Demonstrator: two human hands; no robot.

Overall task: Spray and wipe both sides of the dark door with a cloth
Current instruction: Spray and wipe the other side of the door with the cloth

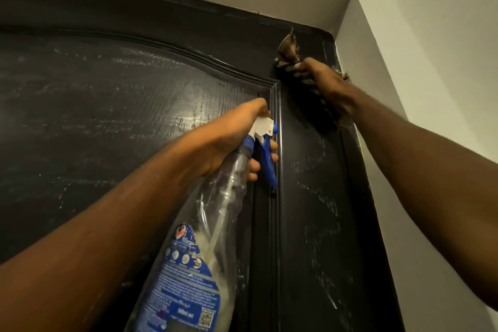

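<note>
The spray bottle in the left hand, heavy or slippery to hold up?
Probably light: the spray bottle looks mostly empty. Its thin wall looks creased, so likely squashy. The left hand grips the neck under the trigger, so slipping seems unlikely.

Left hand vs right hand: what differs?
The left hand grips the spray bottle at its trigger neck; the right hand grips the patterned cloth. The left hand sits lower, near the panel moulding; the right hand is higher, at the top right corner of the door. Both are raised, each with fingers curled round its tool.
</note>
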